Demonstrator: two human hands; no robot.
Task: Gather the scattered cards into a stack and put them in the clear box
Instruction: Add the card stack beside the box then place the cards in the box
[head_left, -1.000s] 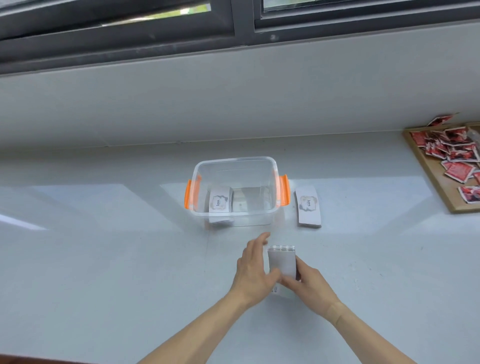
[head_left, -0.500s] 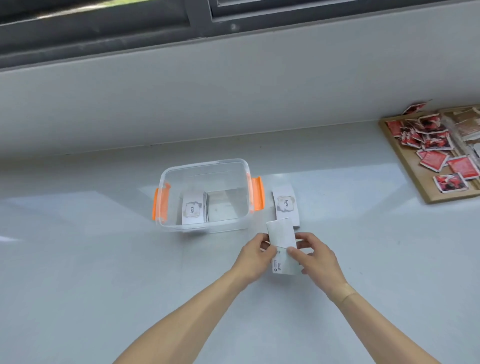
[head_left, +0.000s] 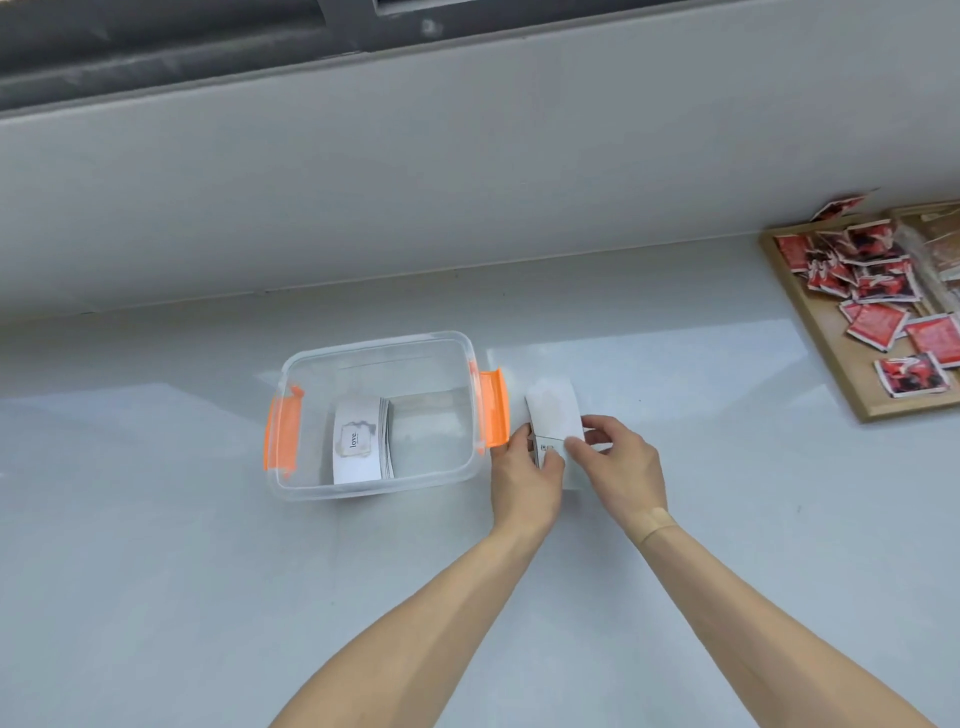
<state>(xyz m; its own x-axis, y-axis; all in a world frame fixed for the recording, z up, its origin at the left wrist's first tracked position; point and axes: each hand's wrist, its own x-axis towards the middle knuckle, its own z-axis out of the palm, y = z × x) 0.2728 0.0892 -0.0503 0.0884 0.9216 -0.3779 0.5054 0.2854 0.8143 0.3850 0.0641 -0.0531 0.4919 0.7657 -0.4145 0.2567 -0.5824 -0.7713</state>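
A clear box (head_left: 379, 488) with orange latches stands on the white counter. Inside it lies a stack of white cards (head_left: 358, 441) with "love" printed on top. Just right of the box, both hands hold a white stack of cards (head_left: 553, 410) that rests over the spot where another pile lay. My left hand (head_left: 524, 467) grips its lower left edge. My right hand (head_left: 618, 457) pinches its lower right side. Whether the held stack and the pile on the counter are joined is hidden by the hands.
A wooden tray (head_left: 831, 358) with several red packets (head_left: 878, 291) sits at the far right. A grey wall ledge and window frame run along the back of the counter (head_left: 208, 597).
Both hands have carried the card stack away from me and to the right, onto the pile beside the box's right latch. The head view has shifted, so the box appears further left.
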